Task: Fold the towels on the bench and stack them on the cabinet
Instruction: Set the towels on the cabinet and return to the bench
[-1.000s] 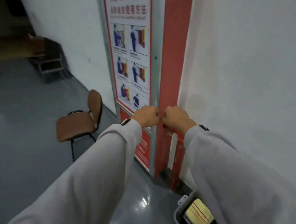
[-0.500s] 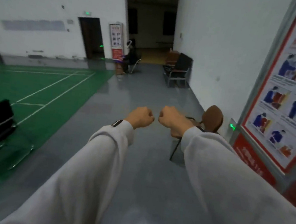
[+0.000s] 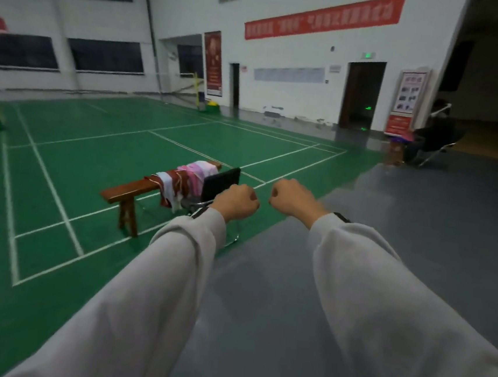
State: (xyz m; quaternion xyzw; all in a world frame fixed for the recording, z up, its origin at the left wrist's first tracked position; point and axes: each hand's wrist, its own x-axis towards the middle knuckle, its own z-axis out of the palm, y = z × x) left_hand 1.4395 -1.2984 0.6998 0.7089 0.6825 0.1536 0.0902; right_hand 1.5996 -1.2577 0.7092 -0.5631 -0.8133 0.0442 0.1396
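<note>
I hold both arms straight out in front of me, in pale grey sleeves [image 3: 382, 307]. My left hand [image 3: 236, 200] is curled into a fist with nothing in it, and my right hand [image 3: 292, 199] is a fist too, also empty; the two are near each other, knuckles facing, not touching. Past my left hand, on the green badminton court [image 3: 78, 147], stands a long brown wooden bench [image 3: 132, 188]. The towels [image 3: 186, 179] lie unfolded in a heap over its far half, pink, white and dark red, some hanging down its side. A black chair [image 3: 221, 182] with a metal frame stands just beside the bench, partly hidden by my left wrist. I stand on grey floor [image 3: 422, 205] beside the court. A red banner [image 3: 323, 14] runs along the far white wall.
</note>
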